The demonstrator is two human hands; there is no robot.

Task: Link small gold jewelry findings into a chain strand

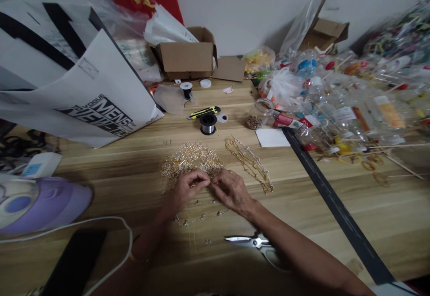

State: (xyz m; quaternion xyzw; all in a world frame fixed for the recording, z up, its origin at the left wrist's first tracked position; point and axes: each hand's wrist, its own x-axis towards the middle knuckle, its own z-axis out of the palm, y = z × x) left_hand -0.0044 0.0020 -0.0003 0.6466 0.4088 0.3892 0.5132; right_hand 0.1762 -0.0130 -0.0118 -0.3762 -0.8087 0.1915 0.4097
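Observation:
My left hand (191, 187) and my right hand (233, 191) meet at the near edge of a heap of gold and silver jewellery pieces (193, 155). Thumb and forefinger are pinched together on each, fingertips nearly touching; whatever lies between them is too small to make out. Just below my hands, a silver chain with dark beads (203, 217) lies in a loop, partly hidden by them. Several gold and silver beaded chains (250, 164) are laid out right of the heap. Scissors (257, 242) rest partly under my right forearm, and a tiny silver bit (208, 242) lies left of their tips.
Behind the heap stand a wire spool (208, 125), a yellow-black box cutter (204, 112) and a dark thread spool (186, 91). Plastic bottles (349, 108) crowd the right. A white bag (83, 90), purple appliance (47, 204) and black phone-like slab (75, 260) occupy the left.

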